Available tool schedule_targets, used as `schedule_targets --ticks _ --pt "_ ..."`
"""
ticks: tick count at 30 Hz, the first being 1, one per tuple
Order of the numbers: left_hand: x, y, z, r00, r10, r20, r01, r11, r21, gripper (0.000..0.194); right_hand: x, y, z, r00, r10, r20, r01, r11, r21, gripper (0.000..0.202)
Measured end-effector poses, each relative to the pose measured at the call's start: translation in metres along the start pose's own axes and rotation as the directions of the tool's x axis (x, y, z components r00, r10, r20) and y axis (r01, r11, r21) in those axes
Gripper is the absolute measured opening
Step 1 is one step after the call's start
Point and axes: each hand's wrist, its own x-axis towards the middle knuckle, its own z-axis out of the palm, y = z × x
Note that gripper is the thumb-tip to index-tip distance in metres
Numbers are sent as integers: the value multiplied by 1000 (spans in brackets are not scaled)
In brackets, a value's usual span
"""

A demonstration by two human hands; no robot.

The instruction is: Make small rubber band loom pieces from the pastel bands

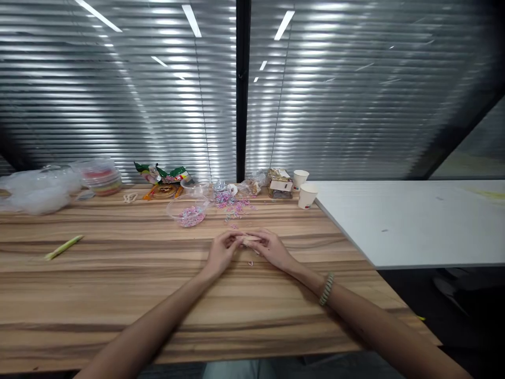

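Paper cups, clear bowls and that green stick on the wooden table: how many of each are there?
Paper cups: 2, one behind the other, at the far right edge of the wooden table.
Clear bowls: 2, one holding pink bits, one behind it.
Green stick: 1, lying at the left.
Total: 5

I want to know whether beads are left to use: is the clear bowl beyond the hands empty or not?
Not empty. The clear bowl stands upright on the wooden table, with a pink and purple heap of small pieces inside it.
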Motion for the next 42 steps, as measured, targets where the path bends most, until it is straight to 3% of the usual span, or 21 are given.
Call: schedule_targets --ticks 3,7,11,15,19,23,30,38,42 --pt "2 1 -2 992 -100 -73 95 993 -65 26 -1 0 -3 998 -61 -32 61 998 -24 39" --pt "3 1 -4 980 -145 -136 133 987 -94 31 -2 0 -4 994 -93 -52 93 996 -17 43" --pt "3 1 -5 975 -185 -125 169 978 -124 33 -2 5 -1 997 48 -62 -38 987 156 38" --pt "4 1 -5 974 -198 -107 181 972 -151 30 -1 13 1 978 201 -55 -168 917 363 32" --pt "4 -1 -4 971 -210 -111 190 968 -165 27 1 15 3 959 284 -22 -227 810 541 29" --pt "3 -2 -3 980 -173 -99 161 980 -117 25 3 12 1 939 342 -16 -262 746 612 27" --pt "1 -2 -2 997 -73 -20 73 997 17 31 5 9 -3 928 371 -17 -289 749 596 29" --pt "4 -12 -4 996 -82 -42 83 996 26 23 0 13 1 973 228 -40 -195 900 391 27" --pt "3 -11 -3 999 -37 7 36 993 114 24 -1 14 0 978 195 -66 -163 929 333 24"
